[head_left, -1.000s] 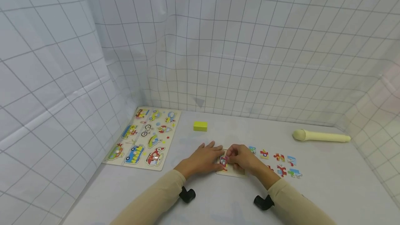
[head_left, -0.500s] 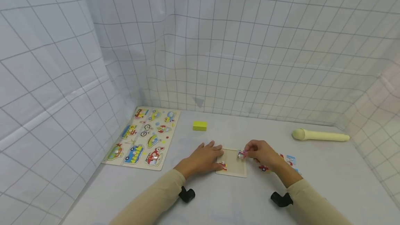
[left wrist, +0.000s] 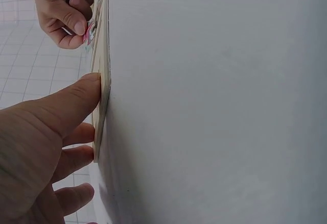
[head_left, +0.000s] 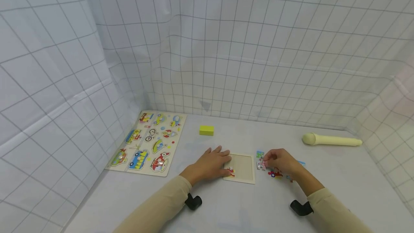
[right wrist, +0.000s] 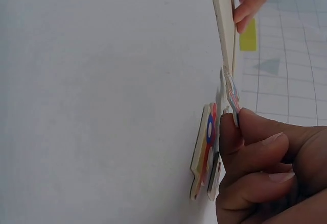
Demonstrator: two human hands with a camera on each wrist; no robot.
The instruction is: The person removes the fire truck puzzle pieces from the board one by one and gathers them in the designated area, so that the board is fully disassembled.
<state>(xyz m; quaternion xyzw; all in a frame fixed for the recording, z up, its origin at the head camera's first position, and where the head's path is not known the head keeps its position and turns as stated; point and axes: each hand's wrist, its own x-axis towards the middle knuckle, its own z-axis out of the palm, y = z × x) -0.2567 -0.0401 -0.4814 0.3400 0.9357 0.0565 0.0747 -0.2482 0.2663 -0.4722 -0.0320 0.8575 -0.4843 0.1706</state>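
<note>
My left hand [head_left: 210, 164] lies with fingers spread at the left side of a small square wooden puzzle tray [head_left: 242, 167], its thumb on the edge. One red-and-yellow jigsaw piece [head_left: 231, 172] sits in the tray's near left corner, partly under that thumb. To the tray's right, my right hand [head_left: 284, 163] pinches a pink-and-white jigsaw piece [right wrist: 233, 97] between thumb and forefinger. It is tilted in the right wrist view, close over the table. Loose jigsaw pieces lie around and beneath this hand, including a green-and-blue one [head_left: 260, 154] and a red-and-blue one [head_left: 275, 173]; the hand hides others.
A large peg puzzle board [head_left: 176, 146] with vehicle pictures lies at the left. Toward the back stands a yellow block [head_left: 206, 130]. A pale yellow stick with a rounded end [head_left: 336, 141] lies at the back right. White grid-patterned curtains [head_left: 226, 64] enclose the table.
My right hand has carried the pink-and-white jigsaw piece out of the tray and rightward to the loose pieces. The left hand has stayed on the tray.
</note>
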